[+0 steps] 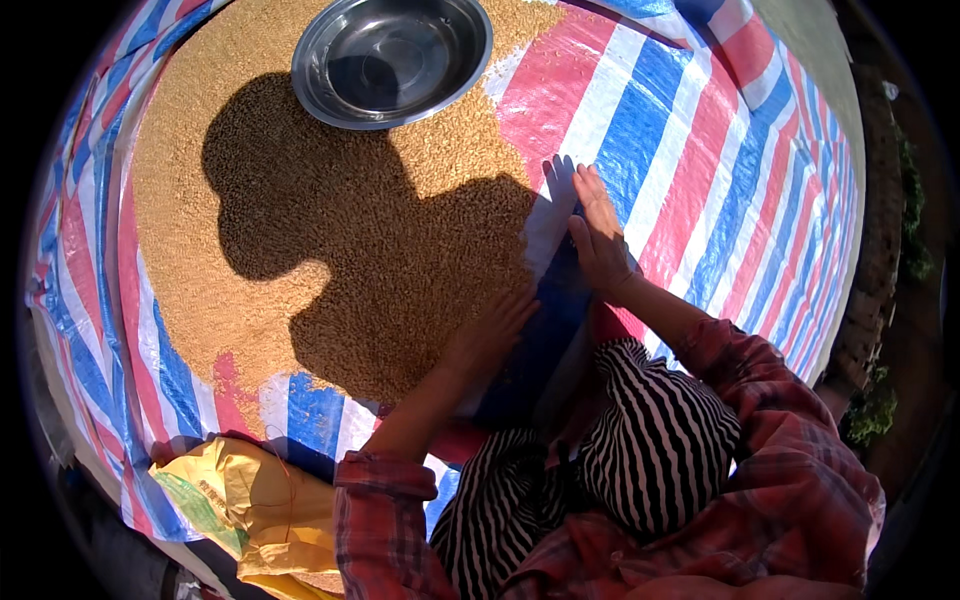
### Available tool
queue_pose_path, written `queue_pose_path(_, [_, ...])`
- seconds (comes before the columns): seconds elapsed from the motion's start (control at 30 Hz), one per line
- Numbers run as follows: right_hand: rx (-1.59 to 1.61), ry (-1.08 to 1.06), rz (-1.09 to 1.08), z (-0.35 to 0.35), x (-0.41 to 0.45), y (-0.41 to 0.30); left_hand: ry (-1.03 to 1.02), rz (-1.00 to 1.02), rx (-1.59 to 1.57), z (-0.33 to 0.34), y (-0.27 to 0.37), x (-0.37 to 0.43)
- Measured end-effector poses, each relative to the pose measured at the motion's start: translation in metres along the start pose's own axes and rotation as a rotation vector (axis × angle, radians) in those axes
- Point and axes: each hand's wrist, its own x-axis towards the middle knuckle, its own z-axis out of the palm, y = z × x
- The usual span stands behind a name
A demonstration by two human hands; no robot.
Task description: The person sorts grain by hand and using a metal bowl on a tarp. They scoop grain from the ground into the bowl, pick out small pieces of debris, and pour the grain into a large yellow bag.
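Note:
A spread layer of golden grain (247,315), which looks like wheat, lies on a tarp (660,135) striped red, white and blue. At the right edge of the grain is my left hand (491,322), in shadow, with its fingers stretched out and nothing gripped. My right hand (602,232) is over the striped tarp, beyond the grain's edge. Its thumb stands off from the straight fingers, and it holds nothing. Whether either palm presses on the surface is hard to tell. Atop the grain, farther off, rests a wide stainless-steel basin (322,97), partly shaded inside.
A yellow woven sack (277,487) with loose red string lies crumpled at lower left. My knees in striped trousers (660,442) are close behind my hands. Folded tarp edges (112,262) rise at the left. Green plants (870,409) grow past the ledge at right.

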Motion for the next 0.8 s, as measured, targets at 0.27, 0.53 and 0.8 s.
queue_pose_path(0.27, [-0.075,-0.123,0.009,0.064,-0.007,-0.039,0.137,-0.319,0.131,-0.088,-0.017,-0.01])
queue_pose_path(0.53, [0.188,-0.63,-0.227,0.018,0.03,-0.107,0.838,-0.68,-0.317,-0.207,-0.001,-0.05])
queue_pose_path(0.8, [0.606,-1.844,0.404,0.08,-0.124,-0.011,0.793,0.066,-0.649,-0.248,0.033,-0.086])
